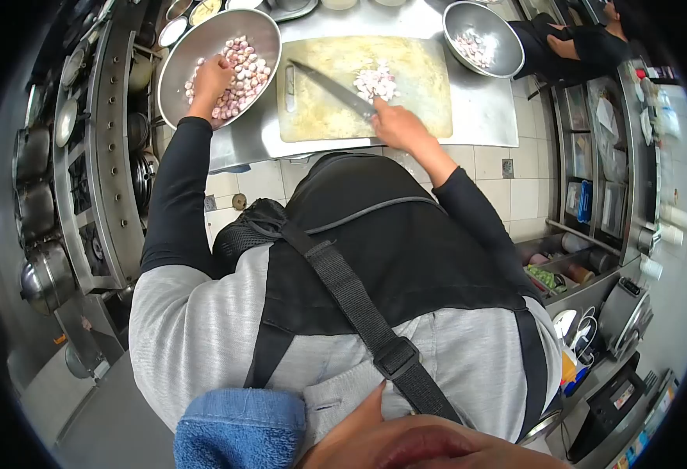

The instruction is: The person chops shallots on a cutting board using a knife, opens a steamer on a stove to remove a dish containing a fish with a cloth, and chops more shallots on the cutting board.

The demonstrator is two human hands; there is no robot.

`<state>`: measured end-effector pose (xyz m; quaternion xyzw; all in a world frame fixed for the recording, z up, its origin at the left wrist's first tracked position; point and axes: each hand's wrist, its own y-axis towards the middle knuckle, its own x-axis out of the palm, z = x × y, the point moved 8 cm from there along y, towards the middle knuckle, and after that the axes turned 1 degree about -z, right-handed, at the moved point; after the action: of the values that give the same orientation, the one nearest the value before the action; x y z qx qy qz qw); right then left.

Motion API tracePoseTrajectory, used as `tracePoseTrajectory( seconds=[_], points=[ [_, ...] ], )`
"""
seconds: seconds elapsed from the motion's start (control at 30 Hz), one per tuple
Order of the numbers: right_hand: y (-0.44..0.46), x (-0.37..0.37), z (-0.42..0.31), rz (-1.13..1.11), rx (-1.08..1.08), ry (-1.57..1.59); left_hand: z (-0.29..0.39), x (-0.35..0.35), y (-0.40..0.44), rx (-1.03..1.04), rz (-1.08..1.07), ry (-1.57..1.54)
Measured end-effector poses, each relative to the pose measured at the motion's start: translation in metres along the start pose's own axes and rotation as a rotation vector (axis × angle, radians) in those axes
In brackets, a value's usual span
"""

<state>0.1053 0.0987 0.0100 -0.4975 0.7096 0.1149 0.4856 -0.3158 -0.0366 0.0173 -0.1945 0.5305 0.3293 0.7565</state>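
Observation:
My left hand (214,76) reaches into a large metal bowl (178,87) of small peeled pinkish shallots (251,72). Its fingers are bent together among them, and whatever lies between the fingertips is hidden. In my right hand (399,127) is the handle of a long kitchen knife (331,88), its blade slanting over the worn yellowish cutting board (320,117) with the tip toward the bowl. A small heap of chopped shallots (375,81) lies on the board, just beyond my right hand.
A second metal bowl (507,56) with chopped pieces stands at the table's right end, near another person's arm (566,47). Small containers (205,11) line the back left. A stove (113,156) runs along the left, and shelving (585,156) along the right.

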Motion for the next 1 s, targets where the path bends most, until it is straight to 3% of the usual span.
tracePoseTrajectory(
  seconds=[0.07, 0.17, 0.23, 0.3, 0.37, 0.47, 0.57, 0.67, 1.0],
  points=[
    [0.003, -0.011, 0.017, 0.020, 0.048, -0.001, 0.013, -0.020, 0.002, 0.018, 0.133, -0.084],
    [0.014, -0.016, 0.039, 0.020, 0.075, 0.007, 0.100, -0.060, -0.012, 0.310, 0.238, -0.459],
    [0.016, -0.016, 0.041, 0.015, 0.048, 0.014, 0.186, -0.056, -0.056, 0.579, 0.142, -0.519],
    [0.016, -0.019, 0.041, 0.014, 0.053, 0.032, 0.238, -0.001, -0.097, 0.794, -0.089, -0.609],
    [0.011, -0.021, 0.035, 0.027, 0.041, 0.060, 0.255, 0.053, -0.126, 0.808, -0.206, -0.378],
    [0.004, -0.028, 0.029, 0.063, 0.010, 0.089, 0.255, 0.085, -0.136, 0.736, -0.406, -0.483],
    [-0.007, -0.024, 0.025, 0.076, -0.002, 0.029, 0.250, 0.087, -0.141, 0.767, -0.412, -0.555],
    [-0.011, -0.017, 0.015, 0.110, 0.027, -0.094, 0.239, 0.093, -0.137, 0.603, -0.390, -0.686],
    [0.008, -0.013, 0.002, 0.073, 0.056, -0.180, 0.245, 0.097, -0.143, 0.622, -0.281, -0.705]
  ],
)
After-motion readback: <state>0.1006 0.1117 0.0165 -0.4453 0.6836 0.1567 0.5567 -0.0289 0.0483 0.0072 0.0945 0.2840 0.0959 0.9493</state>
